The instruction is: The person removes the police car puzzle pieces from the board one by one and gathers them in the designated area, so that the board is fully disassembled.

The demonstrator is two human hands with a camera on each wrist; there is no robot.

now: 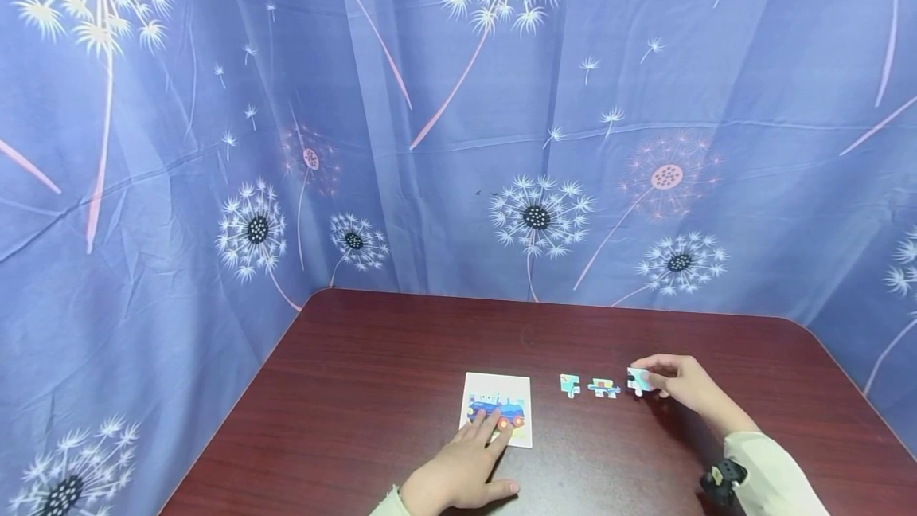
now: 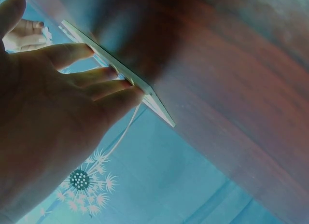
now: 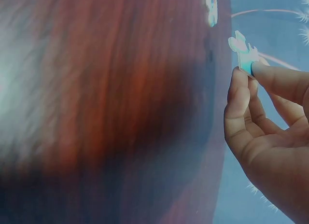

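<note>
Puzzle piece [image 3: 245, 54] pinched in right fingers [image 3: 239, 104]; left fingers [image 1: 489, 426] spread on card [image 1: 499, 382]; vehicle print [image 1: 478, 408]: head view only.

Right sleeve [image 1: 770, 468]: plain, pale cream with a faint greenish cast, lightly creased; its cuff ends just beside the black wrist device [image 1: 723, 479]. The device itself: compact, blocky, irregular in outline, dark casing with a small yellowish patch on the face. Finer markings are too small to read; the fastening cannot be made out. Right hand [image 1: 684, 385]: bare, located past the cuff, beyond the device. Left sleeve [image 1: 390, 505]: well to the left of the device, similarly pale, slightly uneven at the edge, only a short end visible. Left hand [image 1: 458, 468]: bare, also left of the device.
</note>
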